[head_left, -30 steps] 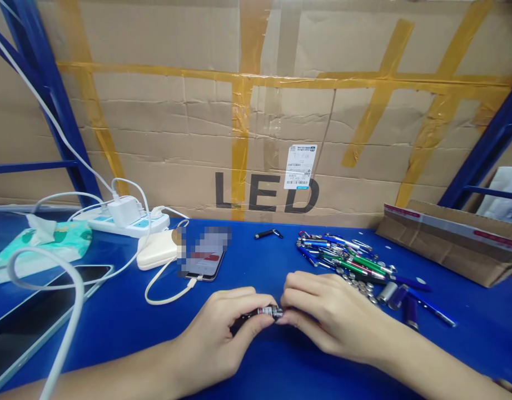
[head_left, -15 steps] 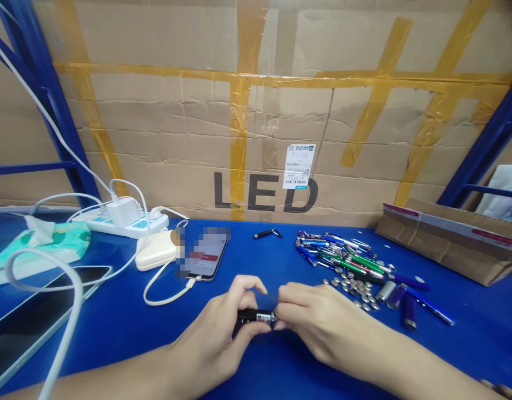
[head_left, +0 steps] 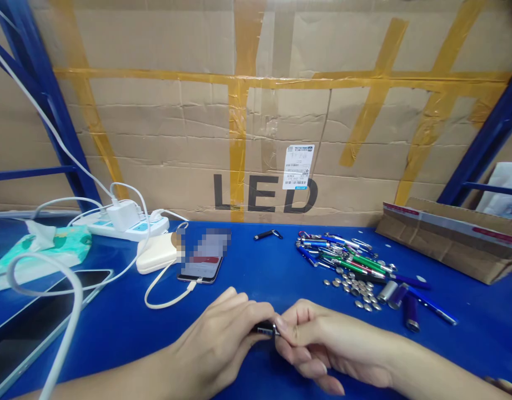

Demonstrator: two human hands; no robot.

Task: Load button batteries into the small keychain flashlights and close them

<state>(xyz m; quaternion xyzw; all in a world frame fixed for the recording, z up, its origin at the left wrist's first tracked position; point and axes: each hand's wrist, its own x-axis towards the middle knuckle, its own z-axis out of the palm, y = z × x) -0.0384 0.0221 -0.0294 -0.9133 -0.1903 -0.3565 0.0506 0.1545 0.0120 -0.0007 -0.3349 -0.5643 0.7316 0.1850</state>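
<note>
My left hand (head_left: 222, 339) is wrapped round a small black pen-shaped flashlight (head_left: 264, 329) low over the blue table (head_left: 256, 266). Only its silver end shows between my hands. My right hand (head_left: 318, 341) pinches that end with thumb and forefinger, its other fingers curled under. To the right lie a heap of coloured pen lights (head_left: 347, 258), several button cells (head_left: 356, 289) and loose barrels (head_left: 399, 300). One black pen light (head_left: 267, 235) lies alone farther back.
A phone (head_left: 201, 258) on a white cable lies ahead, beside a white power bank (head_left: 158, 253). A power strip (head_left: 122, 222), tissue pack (head_left: 43, 250) and tablet (head_left: 34, 322) are at the left. A big "LED" carton (head_left: 264, 111) stands behind; a flat cardboard box (head_left: 451, 239) at right.
Both hands have drawn nearer to me and lower in view. My left fingers have closed over the flashlight, hiding most of it, and my right hand has turned palm-side down.
</note>
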